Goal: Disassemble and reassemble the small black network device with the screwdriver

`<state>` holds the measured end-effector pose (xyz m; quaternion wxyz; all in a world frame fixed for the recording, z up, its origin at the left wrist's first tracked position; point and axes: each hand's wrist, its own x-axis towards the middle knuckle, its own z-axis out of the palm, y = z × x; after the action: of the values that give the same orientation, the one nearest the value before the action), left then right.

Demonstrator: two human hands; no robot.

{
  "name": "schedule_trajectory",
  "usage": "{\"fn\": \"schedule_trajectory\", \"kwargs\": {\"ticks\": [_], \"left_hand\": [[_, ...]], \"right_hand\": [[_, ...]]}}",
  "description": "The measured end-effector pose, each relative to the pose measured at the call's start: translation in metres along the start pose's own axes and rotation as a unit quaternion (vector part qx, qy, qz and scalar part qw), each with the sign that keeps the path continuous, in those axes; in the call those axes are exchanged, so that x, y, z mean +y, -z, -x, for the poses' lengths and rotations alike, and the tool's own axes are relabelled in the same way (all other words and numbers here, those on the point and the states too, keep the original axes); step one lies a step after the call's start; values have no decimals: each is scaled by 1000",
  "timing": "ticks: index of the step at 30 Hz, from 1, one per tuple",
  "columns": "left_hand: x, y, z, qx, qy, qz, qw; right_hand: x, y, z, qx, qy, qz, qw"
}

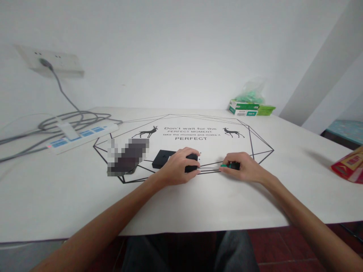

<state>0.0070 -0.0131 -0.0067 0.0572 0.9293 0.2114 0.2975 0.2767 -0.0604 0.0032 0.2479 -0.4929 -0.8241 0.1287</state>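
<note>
a white counter point(198, 211), printed with deer and lettering, meets a pale wall point(170, 56) above red floor tiles point(280, 243). inward from the front edge's middle, the left hand point(179, 166) curls, fingers clamped on a black object point(192, 164); the right hand point(246, 166) faces it, fingers closed around a green-and-black tool point(235, 165).
</note>
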Motion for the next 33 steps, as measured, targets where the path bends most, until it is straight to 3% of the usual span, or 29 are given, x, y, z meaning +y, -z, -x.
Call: {"fn": "schedule_trajectory", "kwargs": {"ticks": [11,22,33], "left_hand": [[2,0,-1,-7,9,-6,1000],[4,1,-1,-14,9,-23,1000],[7,-1,-2,-6,5,-32,999]], "right_hand": [[-3,-2,0,-24,-40,13,999],[1,-1,-1,-8,19,45,999],[0,-1,-1,-42,-37,-50,997]]}}
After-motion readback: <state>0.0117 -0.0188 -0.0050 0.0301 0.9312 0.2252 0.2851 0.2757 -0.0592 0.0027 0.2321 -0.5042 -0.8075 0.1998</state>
